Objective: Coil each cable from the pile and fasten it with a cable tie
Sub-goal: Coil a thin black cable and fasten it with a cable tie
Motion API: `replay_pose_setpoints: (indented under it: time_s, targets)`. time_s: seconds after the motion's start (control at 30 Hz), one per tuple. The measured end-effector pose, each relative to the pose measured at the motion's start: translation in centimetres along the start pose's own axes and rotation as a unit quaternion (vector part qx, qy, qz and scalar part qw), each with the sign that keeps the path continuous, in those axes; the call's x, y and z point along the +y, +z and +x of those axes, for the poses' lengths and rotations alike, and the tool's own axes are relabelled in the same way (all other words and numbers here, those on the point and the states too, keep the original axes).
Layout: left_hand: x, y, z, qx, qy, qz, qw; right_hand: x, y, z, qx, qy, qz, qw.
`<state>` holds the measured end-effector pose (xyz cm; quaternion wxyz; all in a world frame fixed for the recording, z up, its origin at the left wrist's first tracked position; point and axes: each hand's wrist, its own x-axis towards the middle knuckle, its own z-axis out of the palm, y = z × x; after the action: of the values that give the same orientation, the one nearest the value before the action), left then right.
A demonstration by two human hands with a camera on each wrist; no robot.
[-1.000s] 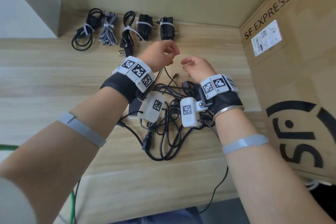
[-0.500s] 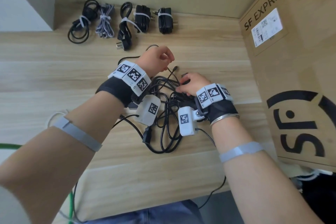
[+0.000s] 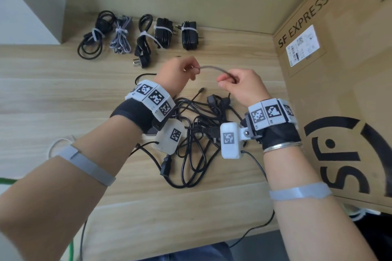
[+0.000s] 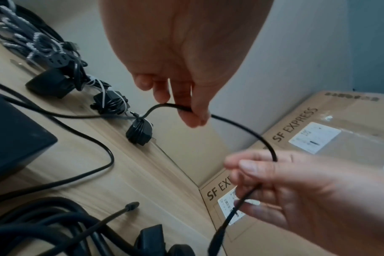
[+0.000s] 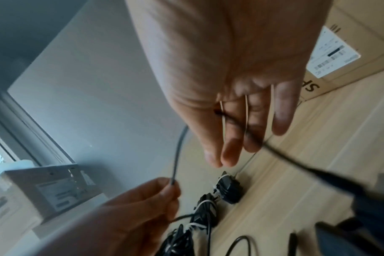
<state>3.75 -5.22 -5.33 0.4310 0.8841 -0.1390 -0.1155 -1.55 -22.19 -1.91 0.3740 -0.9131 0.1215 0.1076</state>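
We hold a thin black cable (image 3: 214, 69) above the counter (image 3: 63, 95), its short span arching between our two hands just over the pile of loose black cables (image 3: 191, 131). Our left hand (image 3: 177, 74) pinches one end of that span between thumb and fingers (image 4: 195, 110), the other fingers curled in beside them; from there the cable drops away toward the counter. Our right hand (image 3: 244, 85) pinches the cable between thumb and forefinger, the remaining fingers (image 5: 281, 110) loosely extended, and the cable passes under the palm and down to a thicker dark part below, blurred in the right wrist view. The pile lies on the counter beneath our wrists, tangled, with a black plug (image 3: 166, 167) at its near edge. At the far edge of the counter, against the wall, sits a row of five tied bundles (image 3: 140, 35), each bound with a white cable tie (image 3: 146, 35): one black coil, one grey braided cable (image 3: 121, 38), one black cord with a plug, and two black adapters wrapped in their cords. A large cardboard box (image 3: 339, 70) printed SF EXPRESS stands to the right of the pile, touching the counter's edge.
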Motion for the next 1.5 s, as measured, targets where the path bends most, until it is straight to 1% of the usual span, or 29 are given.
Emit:
replay_pose_setpoints:
  time_s: [0.07, 0.1, 0.17, 0.2, 0.23, 0.3, 0.33, 0.4, 0.5, 0.57, 0.6, 0.63, 0.7, 0.77, 0.83, 0.93, 1.0, 1.07, 1.13, 1.2, 1.27, 1.37, 1.5]
  targets:
    - [-0.1, -0.6, 0.0, 0.027, -0.016, -0.013, 0.999, 0.3, -0.3, 0.1, 0.026, -0.006, 0.008, 1.000]
    - [-0.2, -0.7, 0.1, 0.031, -0.013, 0.005, 0.999, 0.2, -0.2, 0.2, 0.035, -0.011, 0.021, 0.999]
    - [0.0, -0.4, 0.0, 0.027, 0.011, 0.071, 0.997, -0.5, 0.3, 0.3, 0.047, -0.024, 0.034, 0.998]
    - [0.0, -0.2, 0.0, 0.015, 0.025, 0.080, 0.996, -1.0, 0.6, 0.4, 0.051, -0.031, 0.034, 0.998]
    - [-0.1, 0.1, 0.1, -0.013, 0.037, 0.053, 0.998, -1.5, 0.9, 0.4, 0.053, -0.037, 0.039, 0.997]
    - [-0.3, 0.4, -0.1, -0.070, 0.044, -0.051, 0.995, -2.5, 1.4, 0.6, 0.060, -0.040, 0.069, 0.995]
    - [-0.5, 0.4, -0.3, -0.079, 0.045, -0.092, 0.992, -2.7, 1.6, 0.8, 0.068, -0.047, 0.075, 0.994]
    - [-1.0, 0.3, -0.7, -0.062, 0.057, -0.130, 0.988, -3.6, 1.8, 0.7, 0.074, -0.069, 0.061, 0.993]
    - [-1.3, -0.5, -1.0, -0.018, 0.051, -0.120, 0.991, -4.5, 2.5, 0.5, 0.029, -0.093, 0.095, 0.991]
    - [-1.6, -1.3, -1.1, -0.005, 0.033, -0.190, 0.981, -4.4, 2.9, 0.7, 0.027, -0.098, 0.097, 0.990]
    - [-1.6, -1.8, -1.2, 0.002, 0.015, -0.244, 0.970, -4.2, 3.1, 1.0, 0.034, -0.095, 0.087, 0.991]
    - [-1.7, -2.2, -1.2, 0.007, -0.006, -0.299, 0.954, -4.1, 3.4, 1.3, 0.032, -0.090, 0.069, 0.993]
    - [-1.7, -3.0, -1.7, 0.015, -0.025, -0.367, 0.930, -4.1, 4.6, 1.8, -0.010, -0.077, 0.018, 0.997]
    - [-1.6, -3.5, -2.2, 0.021, -0.017, -0.386, 0.922, -4.3, 6.4, 2.3, -0.063, -0.082, -0.041, 0.994]
    - [-1.5, -3.9, -2.8, 0.032, -0.005, -0.395, 0.918, -4.4, 8.3, 2.9, -0.089, -0.089, -0.095, 0.987]
    - [-2.1, -4.5, -3.3, 0.071, -0.005, -0.395, 0.916, -4.4, 9.9, 3.4, -0.084, -0.081, -0.134, 0.984]
    - [-2.8, -5.1, -3.4, 0.102, -0.003, -0.399, 0.911, -4.3, 10.3, 3.7, -0.062, -0.093, -0.123, 0.986]
    - [-3.6, -5.5, -3.4, 0.148, 0.005, -0.388, 0.910, -4.1, 9.9, 3.8, -0.027, -0.084, -0.086, 0.992]
    - [-4.6, -5.7, -3.3, 0.195, 0.003, -0.339, 0.920, -4.1, 9.4, 3.9, 0.008, -0.059, -0.038, 0.998]
    - [-5.4, -5.7, -3.1, 0.209, -0.007, -0.267, 0.941, -4.0, 8.9, 4.0, 0.037, -0.056, -0.021, 0.997]
    - [-5.7, -5.4, -2.9, 0.198, -0.027, -0.221, 0.955, -4.2, 8.5, 4.0, 0.050, -0.070, -0.007, 0.996]
    - [-5.2, -4.7, -2.7, 0.138, -0.046, -0.203, 0.968, -4.5, 8.1, 3.8, 0.055, -0.118, 0.014, 0.991]
    - [-4.9, -3.6, -2.5, 0.071, -0.002, -0.103, 0.992, -5.4, 8.1, 3.4, 0.064, -0.164, 0.005, 0.984]
